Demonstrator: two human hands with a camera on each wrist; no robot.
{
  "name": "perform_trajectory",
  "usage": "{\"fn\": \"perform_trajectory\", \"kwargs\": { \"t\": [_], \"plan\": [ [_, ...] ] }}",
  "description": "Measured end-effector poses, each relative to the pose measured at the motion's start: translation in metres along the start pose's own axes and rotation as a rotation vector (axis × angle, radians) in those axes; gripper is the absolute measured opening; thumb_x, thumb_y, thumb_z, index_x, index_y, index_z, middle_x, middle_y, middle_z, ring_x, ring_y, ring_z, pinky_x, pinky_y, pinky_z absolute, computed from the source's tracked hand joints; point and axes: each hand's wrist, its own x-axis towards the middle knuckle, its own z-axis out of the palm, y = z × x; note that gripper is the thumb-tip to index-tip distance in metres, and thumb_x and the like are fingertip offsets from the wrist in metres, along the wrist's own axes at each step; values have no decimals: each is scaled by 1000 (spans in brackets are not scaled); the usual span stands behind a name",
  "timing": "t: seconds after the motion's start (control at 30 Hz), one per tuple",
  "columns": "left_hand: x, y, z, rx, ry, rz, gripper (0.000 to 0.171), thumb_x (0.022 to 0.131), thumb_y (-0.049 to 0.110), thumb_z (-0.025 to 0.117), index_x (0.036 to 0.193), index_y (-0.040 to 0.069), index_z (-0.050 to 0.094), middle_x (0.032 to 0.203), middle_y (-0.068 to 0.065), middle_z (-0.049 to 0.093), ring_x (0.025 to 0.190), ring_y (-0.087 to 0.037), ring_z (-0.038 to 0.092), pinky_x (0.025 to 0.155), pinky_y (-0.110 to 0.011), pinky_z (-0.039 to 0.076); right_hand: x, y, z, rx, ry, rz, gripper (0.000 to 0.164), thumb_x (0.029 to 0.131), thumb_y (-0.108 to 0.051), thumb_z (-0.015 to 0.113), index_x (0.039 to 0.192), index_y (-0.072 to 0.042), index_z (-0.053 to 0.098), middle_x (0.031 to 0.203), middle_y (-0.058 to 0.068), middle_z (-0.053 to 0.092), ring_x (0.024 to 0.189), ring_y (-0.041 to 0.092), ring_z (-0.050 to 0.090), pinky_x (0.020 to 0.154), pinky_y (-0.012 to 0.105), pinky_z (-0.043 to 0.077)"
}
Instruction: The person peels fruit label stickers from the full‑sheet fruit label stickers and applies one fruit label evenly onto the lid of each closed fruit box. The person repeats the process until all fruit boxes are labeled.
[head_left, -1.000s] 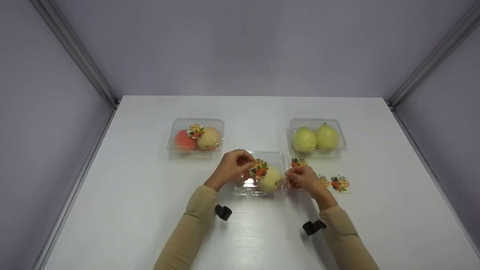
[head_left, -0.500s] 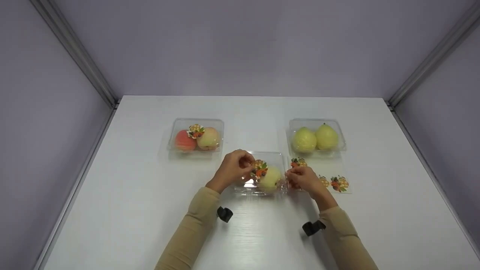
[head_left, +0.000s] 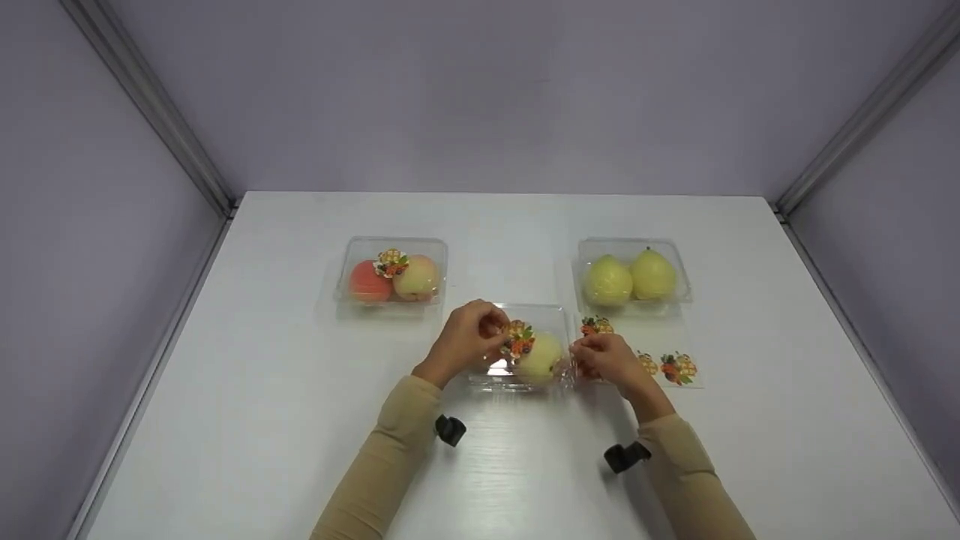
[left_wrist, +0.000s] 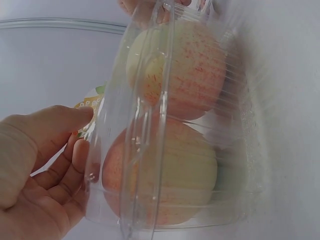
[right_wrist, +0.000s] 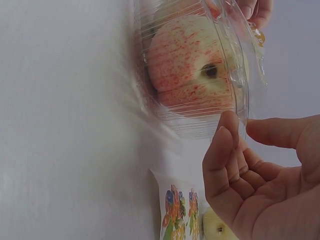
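Your left hand (head_left: 466, 341) pinches the sticker (head_left: 519, 341) by its left edge between thumb and finger, at the top of the middle box (head_left: 553, 319); your right hand (head_left: 611, 364) grips that box by its right edge, thumb against fingers. The views do not show how much of the sticker adheres to the plastic, so treat it as only partly bonded. Main hazard: if you release unevenly, the sticker may cling to your thumb and peel back with it — causing a crease or a skewed position. Pressing hard is a second risk, since the thin top would likely flex over the fruit (left_wrist: 160, 172) and trap wrinkles or bubbles. Loosening the right hand too soon could let the light box slide or turn under the pull. The sheet (head_left: 664, 331) lies just beside the box, beneath your right hand in the head view; a careless sweep could drag it. Contact there cannot be told.
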Motion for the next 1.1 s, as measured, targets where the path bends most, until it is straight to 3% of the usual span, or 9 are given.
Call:
{"fn": "perform_trajectory", "kwargs": {
  "t": [0.63, 1.1],
  "plan": [
    [-2, 0, 4, 75, 39, 56, 11, 82, -1, 68, 93, -1, 66, 90, -16, 64, 81, -21, 61, 71, -23, 52, 2, 2, 2, 13, 15, 15, 29, 97, -9, 53, 111, 16, 59, 67, -9, 60, 61, 3, 57, 58, 18, 52],
    [-2, 3, 5, 147, 39, 22, 11, 86, 4, 65, 96, 1, 66, 94, -14, 65, 85, -22, 61, 75, -28, 52, -1, 0, 2, 25, 4, 6, 31, 97, -11, 53, 113, 15, 58, 70, -8, 60, 63, 3, 57, 59, 19, 51]
  ]
}}
